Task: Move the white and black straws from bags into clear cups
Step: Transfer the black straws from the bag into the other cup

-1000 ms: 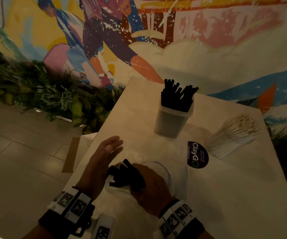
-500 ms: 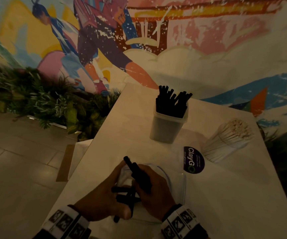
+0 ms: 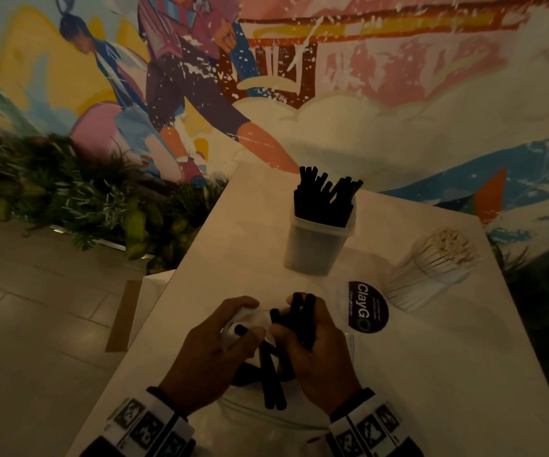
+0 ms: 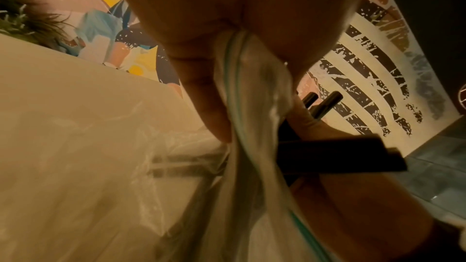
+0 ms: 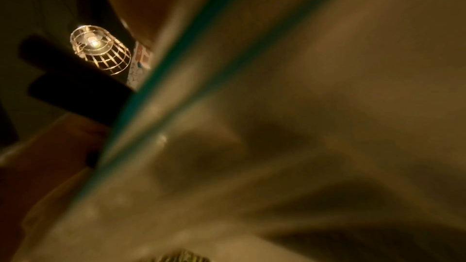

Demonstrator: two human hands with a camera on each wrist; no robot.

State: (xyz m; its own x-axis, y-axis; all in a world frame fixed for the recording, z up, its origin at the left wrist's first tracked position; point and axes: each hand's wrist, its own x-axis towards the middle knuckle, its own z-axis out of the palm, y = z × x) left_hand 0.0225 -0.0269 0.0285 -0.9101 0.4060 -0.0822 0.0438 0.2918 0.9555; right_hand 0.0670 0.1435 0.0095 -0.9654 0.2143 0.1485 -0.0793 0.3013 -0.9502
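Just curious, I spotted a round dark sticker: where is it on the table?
In the head view the sticker lies flat right of centre, between the right hand and the cup of white straws.

The left hand (image 4: 227, 37) pinches a crumpled clear plastic bag with a green stripe (image 4: 252, 127). Several black plastic straws (image 4: 340, 158) stick out beside it, over the pale table (image 4: 63, 127).

Colourful mural wall (image 3: 381, 103), leafy plants (image 3: 68, 199), tiled floor (image 3: 35, 324), caged lamp (image 5: 99, 49)
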